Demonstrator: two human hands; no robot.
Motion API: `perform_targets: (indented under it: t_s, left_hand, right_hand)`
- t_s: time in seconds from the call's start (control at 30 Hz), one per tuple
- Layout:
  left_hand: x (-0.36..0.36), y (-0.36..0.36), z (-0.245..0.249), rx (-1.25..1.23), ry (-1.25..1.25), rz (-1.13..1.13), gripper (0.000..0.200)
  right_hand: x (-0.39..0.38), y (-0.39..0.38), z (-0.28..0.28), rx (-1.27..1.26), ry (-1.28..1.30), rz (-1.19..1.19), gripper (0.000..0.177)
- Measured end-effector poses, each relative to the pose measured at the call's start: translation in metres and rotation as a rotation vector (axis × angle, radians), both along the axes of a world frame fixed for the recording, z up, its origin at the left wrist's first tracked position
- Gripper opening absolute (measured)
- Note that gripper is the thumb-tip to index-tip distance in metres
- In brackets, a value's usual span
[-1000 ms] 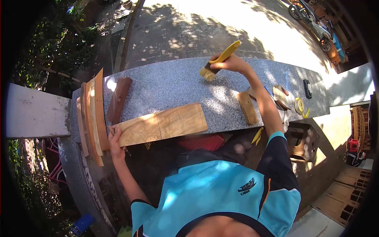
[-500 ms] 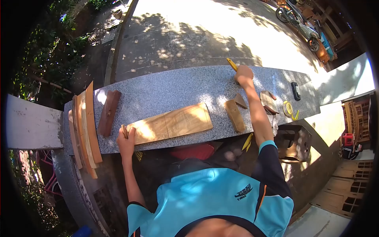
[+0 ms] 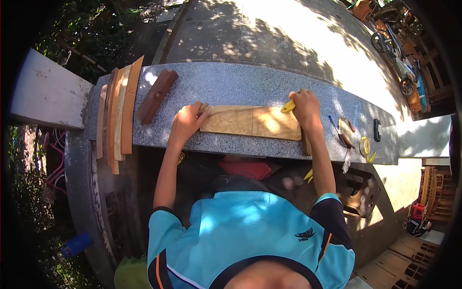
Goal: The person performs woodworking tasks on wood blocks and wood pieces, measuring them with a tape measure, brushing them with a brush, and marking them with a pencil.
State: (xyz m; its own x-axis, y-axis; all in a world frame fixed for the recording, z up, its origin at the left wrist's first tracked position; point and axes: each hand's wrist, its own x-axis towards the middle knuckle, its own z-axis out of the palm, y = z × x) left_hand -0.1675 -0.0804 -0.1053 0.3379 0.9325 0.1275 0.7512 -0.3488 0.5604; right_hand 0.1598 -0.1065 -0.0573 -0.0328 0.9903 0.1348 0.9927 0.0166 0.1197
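Note:
A light wooden board (image 3: 231, 120) lies along the front of the speckled stone countertop (image 3: 216, 86), with a thin dark line across its middle. At the board's left end, my left hand (image 3: 189, 120) is closed around a small tan wooden piece (image 3: 203, 109), its fingers against the board's corner. My right hand (image 3: 305, 107), closed at the board's right end, grips a yellow-handled tool (image 3: 288, 107). The handle's rounded tip points left over the board; the tool's other end is hidden in my fist. Partly under my right forearm sits a wooden block (image 3: 306, 145).
Several curved wooden strips (image 3: 118, 113) and a dark reddish wood block (image 3: 157, 96) lie at the left. To the right are a blue pen (image 3: 333, 122), a roll of yellow tape (image 3: 364, 145) and a black object (image 3: 377, 130). A wooden stool (image 3: 358, 192) stands below.
My right hand has come back from the countertop's far edge to the board's right end, still holding the yellow-handled tool. The camera view has shifted. My left hand stays at the board's left end.

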Motion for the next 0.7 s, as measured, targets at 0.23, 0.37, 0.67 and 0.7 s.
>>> perform_targets:
  t_s: [0.23,0.37,0.67,0.7]
  left_hand:
    - [-0.01,-0.011,-0.003,-0.042,0.206,-0.176,0.097]
    - [-0.02,0.012,-0.008,-0.121,0.093,-0.247,0.093]
    - [-0.041,0.046,-0.014,-0.05,0.057,-0.199,0.097]
    - [-0.04,0.047,-0.006,-0.146,0.024,-0.223,0.097]
  right_hand:
    - [-0.055,-0.045,-0.006,-0.203,0.94,0.117,0.017]
    - [-0.091,-0.047,-0.025,-0.164,0.713,0.337,0.015]
    - [-0.138,0.05,-0.042,-0.178,0.996,0.6,0.015]
    - [-0.147,0.058,-0.03,-0.305,1.125,0.664,0.016]
